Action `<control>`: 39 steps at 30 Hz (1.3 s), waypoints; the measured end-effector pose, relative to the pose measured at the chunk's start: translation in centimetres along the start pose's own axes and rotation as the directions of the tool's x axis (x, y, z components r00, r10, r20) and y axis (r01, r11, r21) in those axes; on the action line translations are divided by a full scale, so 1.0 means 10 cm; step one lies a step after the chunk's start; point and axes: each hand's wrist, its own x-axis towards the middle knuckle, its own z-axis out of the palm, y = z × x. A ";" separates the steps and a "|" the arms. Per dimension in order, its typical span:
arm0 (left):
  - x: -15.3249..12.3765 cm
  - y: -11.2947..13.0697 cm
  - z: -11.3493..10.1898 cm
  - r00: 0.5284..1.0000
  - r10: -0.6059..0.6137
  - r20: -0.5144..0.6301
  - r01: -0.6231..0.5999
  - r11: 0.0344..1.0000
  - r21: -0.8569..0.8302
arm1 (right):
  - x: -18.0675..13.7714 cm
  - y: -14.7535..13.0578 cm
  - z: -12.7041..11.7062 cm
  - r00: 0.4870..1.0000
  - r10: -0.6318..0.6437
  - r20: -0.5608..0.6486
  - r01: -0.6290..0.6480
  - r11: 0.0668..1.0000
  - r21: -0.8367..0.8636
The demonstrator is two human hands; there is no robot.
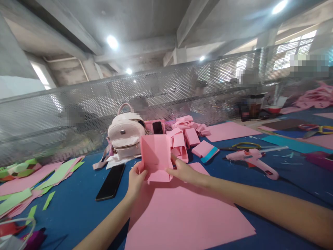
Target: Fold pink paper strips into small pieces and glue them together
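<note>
Between my two hands a folded piece of pink card (156, 151) is held up, its sides bent like a shallow open box. My left hand (136, 177) pinches its lower left corner, thumb on the inner face. The lower right side is gripped by my right hand (183, 170), with the thumb in front. Below both hands, large pink sheets (187, 215) lie flat on the blue table. Behind the held card sits a pile of folded pink card pieces (179, 139), partly hidden by it.
A black phone (110, 182) lies left of my hands, with a white backpack (126, 135) behind it. To the right are a pink glue gun (255, 159), scissors (241, 146) and a blue strip (291, 144). Green and pink scraps (52, 177) cover the left side. A perforated metal screen (99, 114) stands behind.
</note>
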 end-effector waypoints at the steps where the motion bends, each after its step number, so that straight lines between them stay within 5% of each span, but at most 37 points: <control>1: 0.00 0.00 0.00 1.000 -0.002 0.001 0.002 1.000 -0.001 | 0.00 0.00 0.00 1.000 0.011 -0.004 -0.011 1.000 -0.006; 14: -0.07 0.07 0.08 0.999 -0.038 -0.013 0.038 0.999 -0.008 | 0.07 0.11 -0.01 0.996 -0.084 0.001 0.084 0.996 -0.022; 39: -0.05 -0.01 0.06 0.997 -0.004 0.080 0.004 1.000 -0.001 | 0.15 0.27 -0.09 0.995 -0.079 -0.065 0.073 0.993 -0.093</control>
